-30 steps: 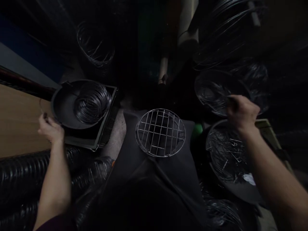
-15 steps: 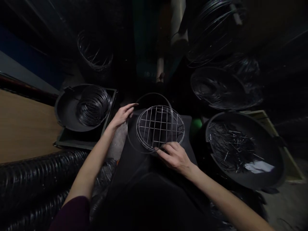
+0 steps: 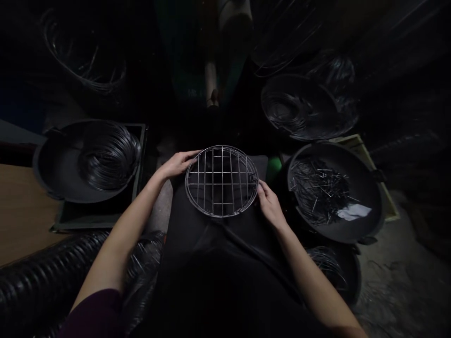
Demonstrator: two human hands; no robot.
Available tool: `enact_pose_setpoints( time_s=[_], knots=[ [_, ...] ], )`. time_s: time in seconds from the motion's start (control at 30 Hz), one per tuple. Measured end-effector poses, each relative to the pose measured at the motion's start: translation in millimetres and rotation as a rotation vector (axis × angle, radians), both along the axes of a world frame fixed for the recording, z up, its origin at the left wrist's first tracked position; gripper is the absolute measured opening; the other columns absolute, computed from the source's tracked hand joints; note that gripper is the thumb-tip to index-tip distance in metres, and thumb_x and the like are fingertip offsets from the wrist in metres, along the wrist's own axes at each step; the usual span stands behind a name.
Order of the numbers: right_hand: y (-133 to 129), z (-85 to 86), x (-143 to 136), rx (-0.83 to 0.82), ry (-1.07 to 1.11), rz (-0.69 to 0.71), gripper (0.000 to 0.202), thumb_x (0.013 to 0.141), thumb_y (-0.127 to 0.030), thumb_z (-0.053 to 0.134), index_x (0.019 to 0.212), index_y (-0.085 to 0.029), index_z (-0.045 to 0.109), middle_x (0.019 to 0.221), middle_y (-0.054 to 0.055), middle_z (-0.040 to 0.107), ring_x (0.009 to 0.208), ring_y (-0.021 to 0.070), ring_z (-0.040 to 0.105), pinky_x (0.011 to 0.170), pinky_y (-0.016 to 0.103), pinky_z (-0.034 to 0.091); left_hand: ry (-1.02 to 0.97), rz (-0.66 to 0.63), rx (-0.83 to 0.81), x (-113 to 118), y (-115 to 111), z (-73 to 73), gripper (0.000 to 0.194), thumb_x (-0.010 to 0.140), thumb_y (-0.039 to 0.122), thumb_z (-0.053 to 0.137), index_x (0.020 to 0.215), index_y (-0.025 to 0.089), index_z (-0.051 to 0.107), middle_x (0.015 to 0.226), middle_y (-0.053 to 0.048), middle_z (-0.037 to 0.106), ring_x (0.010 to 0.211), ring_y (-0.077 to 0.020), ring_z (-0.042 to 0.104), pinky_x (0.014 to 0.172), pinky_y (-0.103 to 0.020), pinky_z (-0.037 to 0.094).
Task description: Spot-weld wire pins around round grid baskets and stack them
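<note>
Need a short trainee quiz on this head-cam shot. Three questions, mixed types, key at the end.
1. True or false: the left hand and right hand are at opposite sides of the round wire grid.
2. What lies with the short wire pieces in the right basin? A) a glove B) a white scrap C) a hammer
3. Fill in: the left basin holds a ____ of wire.

Key: 1. True. 2. B. 3. Coil.
</note>
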State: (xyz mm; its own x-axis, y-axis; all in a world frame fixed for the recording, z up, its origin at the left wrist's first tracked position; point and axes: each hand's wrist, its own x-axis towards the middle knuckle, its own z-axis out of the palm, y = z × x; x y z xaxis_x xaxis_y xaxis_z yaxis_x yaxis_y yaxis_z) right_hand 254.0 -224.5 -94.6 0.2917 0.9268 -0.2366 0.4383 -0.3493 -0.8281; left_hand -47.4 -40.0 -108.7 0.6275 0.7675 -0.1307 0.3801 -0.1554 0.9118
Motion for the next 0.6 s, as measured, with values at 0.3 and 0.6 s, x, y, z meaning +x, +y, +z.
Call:
enact_pose_setpoints(
  time_s=[0.3, 0.6],
  knots=[
    [1.8, 2.9, -9.5, -0.059, -0.131, 0.059, 0.056, 0.085, -0.042, 0.053, 0.137, -0.018, 0.059, 0.119, 0.008, 0.071, 0.104, 0.0237, 0.067, 0.099, 0.041, 0.051, 0.234, 0.124, 0.235, 8.3, -9.2, -10.6, 0.040, 0.096, 0.039, 0.052, 0.133, 0.027, 0.063, 0.122, -0.003, 0.071, 0.105, -0.0259, 0.072, 0.095, -0.034, 0.054],
    [-38.1, -23.8, -23.2, 0.159, -0.456, -0.058, 0.052, 0.090, -0.053, 0.044, 0.113, -0.013, 0.070, 0.100, 0.015, 0.068, 0.093, 0.0254, 0.065, 0.090, 0.043, 0.052, 0.102, 0.263, 0.262, 19.4, -29.2, -26.1, 0.033, 0.096, 0.034, 0.056, 0.127, 0.029, 0.067, 0.121, 0.000, 0.071, 0.108, -0.0224, 0.071, 0.089, -0.027, 0.054]
  ],
)
